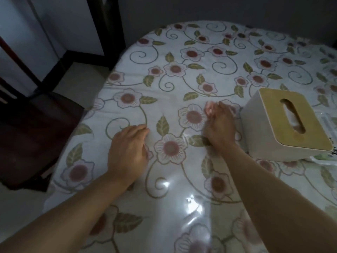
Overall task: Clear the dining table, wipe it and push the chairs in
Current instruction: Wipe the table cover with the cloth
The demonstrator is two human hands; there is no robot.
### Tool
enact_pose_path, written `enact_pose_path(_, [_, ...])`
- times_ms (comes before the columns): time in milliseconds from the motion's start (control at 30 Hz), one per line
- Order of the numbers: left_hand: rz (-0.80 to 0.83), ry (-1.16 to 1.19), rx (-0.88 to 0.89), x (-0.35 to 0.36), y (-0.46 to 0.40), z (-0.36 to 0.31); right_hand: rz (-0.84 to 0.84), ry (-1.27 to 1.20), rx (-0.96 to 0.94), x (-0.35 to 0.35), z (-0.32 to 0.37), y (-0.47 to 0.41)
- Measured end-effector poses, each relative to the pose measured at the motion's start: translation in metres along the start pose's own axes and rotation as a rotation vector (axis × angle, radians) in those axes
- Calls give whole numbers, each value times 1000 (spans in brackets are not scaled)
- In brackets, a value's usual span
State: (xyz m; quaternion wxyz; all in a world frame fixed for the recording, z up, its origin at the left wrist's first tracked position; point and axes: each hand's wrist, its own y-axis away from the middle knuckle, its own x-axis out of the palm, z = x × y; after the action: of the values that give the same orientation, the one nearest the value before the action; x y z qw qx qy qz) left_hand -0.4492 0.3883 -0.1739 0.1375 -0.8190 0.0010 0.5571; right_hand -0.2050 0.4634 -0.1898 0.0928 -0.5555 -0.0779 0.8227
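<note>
1. Two bare forearms reach in from the bottom edge over the table point(191, 57), which is covered by a glossy cloth with pink flowers and green leaves; a bright glare sits on the cloth between the arms.
2. The left hand point(127, 152) is held palm down low over the cloth, fingers loosely together and slightly curled, holding nothing. Whether it touches the cloth cannot be told.
3. The right hand point(218, 125) is farther in, just left of the tissue box point(286, 123). Its fingers are curled in and blurred, so whether they pinch anything cannot be told.
4. The tissue box is white with a tan wooden lid and a slot showing a tissue inside. It stands on the table at the right, near the hand but apart from it.
5. Some clear plastic wrapping point(321, 157) lies beside the box at the right edge.
6. A dark wooden chair point(34, 128) stands at the table's left side, its seat beside the table edge.
</note>
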Motion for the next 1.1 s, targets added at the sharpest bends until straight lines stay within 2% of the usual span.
enact_pose_path(67, [-22, 48, 4, -2, -4, 4, 106, 99, -6, 4, 21, -3])
enact_pose_path(133, [1, 83, -22, -4, -3, 5, 278, 94, -138, 8, 53, 21])
enact_pose_path(233, [38, 82, -18, -9, -5, 3, 335, -107, -293, -4, 84, 79])
enact_pose_path(400, [59, 113, -44, -14, -10, 8, 501, -254, -481, -29, 64, 124])
enact_pose_path(433, [59, 115, -50, -14, -10, 8, 508, -234, -482, -33, 58, 115])
enact_pose_path(500, [62, 131, -74, -13, -9, 9, 471, -189, -369, -31, 44, 87])
enact_pose_path(600, [53, 175, -124, -11, -9, 7, 234, -161, -86, -19, 26, 21])
enact_pose_path(633, [50, 190, -141, -11, -9, 6, 213, -130, -49, -15, 28, 12])
enact_pose_path(700, [46, 206, -178, -11, -10, 5, 243, -96, -160, -10, 40, 28])
enact_pose_path(800, [46, 198, -183, -11, -10, 0, 330, -153, -372, -14, 57, 96])
enact_pose_path(967, [141, 139, -168, -15, -2, -8, 413, -386, -522, -27, 64, 162])
enact_pose_path(1033, [205, 128, -199, -17, -1, -11, 464, -532, -494, -44, 69, 168])
enact_pose_path(1100, [249, 157, -258, -19, -4, -15, 519, -720, -247, -67, 74, 162])
